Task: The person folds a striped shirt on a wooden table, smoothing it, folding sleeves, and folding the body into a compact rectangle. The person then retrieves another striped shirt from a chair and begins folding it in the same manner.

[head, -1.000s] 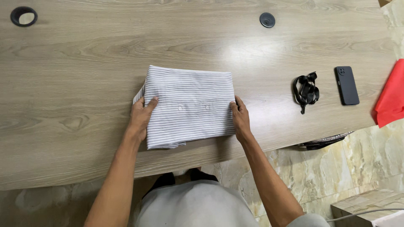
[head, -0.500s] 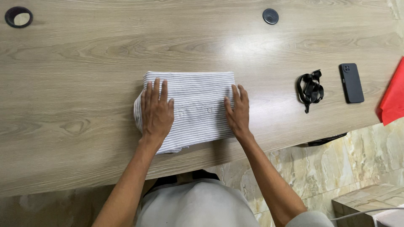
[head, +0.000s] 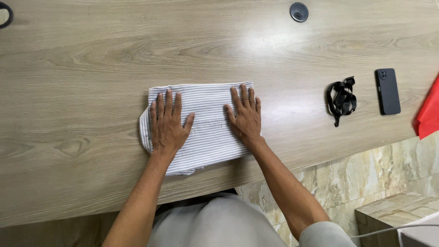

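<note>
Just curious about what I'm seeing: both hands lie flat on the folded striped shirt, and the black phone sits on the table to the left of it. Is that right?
Not quite. The head view shows the black phone to the right of the folded striped shirt, past a black strap. The rest holds: left hand and right hand both lie flat on the shirt.

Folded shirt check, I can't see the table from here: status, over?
Left hand and right hand flat, fingers spread, pressing the folded striped shirt. Shirt lies on wooden table. Black strap and phone lie clear to the right.
</note>
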